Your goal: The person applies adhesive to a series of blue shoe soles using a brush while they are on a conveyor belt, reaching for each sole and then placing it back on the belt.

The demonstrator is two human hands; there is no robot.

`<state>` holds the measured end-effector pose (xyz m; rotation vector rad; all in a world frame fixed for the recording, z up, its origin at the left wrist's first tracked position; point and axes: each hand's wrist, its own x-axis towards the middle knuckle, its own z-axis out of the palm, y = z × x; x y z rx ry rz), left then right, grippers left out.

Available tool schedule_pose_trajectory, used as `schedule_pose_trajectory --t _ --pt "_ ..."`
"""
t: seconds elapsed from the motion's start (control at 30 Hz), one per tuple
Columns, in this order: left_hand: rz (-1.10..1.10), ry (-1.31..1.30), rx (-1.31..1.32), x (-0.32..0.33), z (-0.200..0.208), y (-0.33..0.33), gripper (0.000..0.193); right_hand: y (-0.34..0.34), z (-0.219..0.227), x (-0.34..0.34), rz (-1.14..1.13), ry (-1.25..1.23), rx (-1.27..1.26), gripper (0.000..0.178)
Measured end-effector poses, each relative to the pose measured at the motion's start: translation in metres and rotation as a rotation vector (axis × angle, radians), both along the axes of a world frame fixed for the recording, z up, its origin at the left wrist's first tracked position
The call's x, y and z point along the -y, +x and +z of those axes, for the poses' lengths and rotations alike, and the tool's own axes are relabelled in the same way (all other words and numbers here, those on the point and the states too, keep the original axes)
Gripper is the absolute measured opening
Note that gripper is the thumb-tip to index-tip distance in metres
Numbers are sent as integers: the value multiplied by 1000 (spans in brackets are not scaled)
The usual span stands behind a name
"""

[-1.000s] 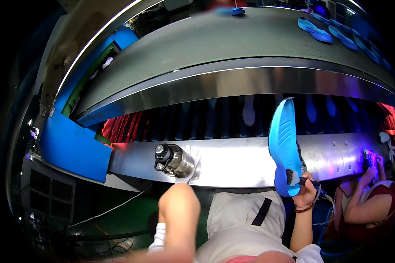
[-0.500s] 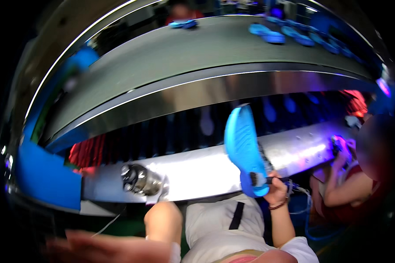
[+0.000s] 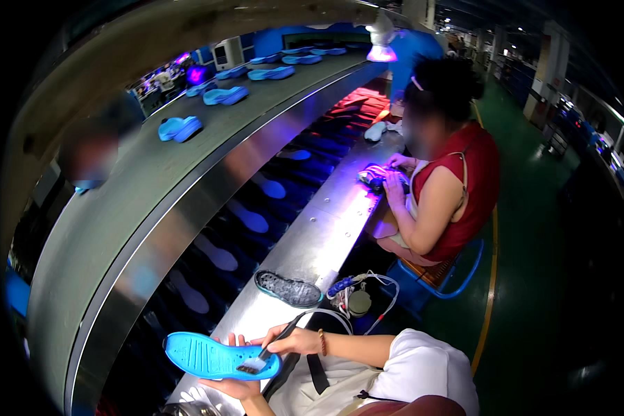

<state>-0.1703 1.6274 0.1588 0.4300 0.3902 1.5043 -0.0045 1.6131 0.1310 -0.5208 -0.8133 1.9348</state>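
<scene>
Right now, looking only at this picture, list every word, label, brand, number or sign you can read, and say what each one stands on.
None can be read.
Blue sole: ridges and small holes, no lettering to be made out.
Brush: no legible marking.
Dark grey sole piece: no legible marking.
Background equipment: too small and dark to tell.

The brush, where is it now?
In the head view, low and left of centre, the brush is in the right hand, its bristles at the right end of the blue shoe sole in the left hand.
</scene>
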Motion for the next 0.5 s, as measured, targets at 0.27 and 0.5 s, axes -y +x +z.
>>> schedule_pose_trajectory --t 0.27,0.5 --pt "-35 59 -259 -9 -18 -19 81 -14 -7 1 11 -105 -123 14" --pt "-158 115 -2 -39 -27 -40 105 -17 28 -20 -58 193 259 18"
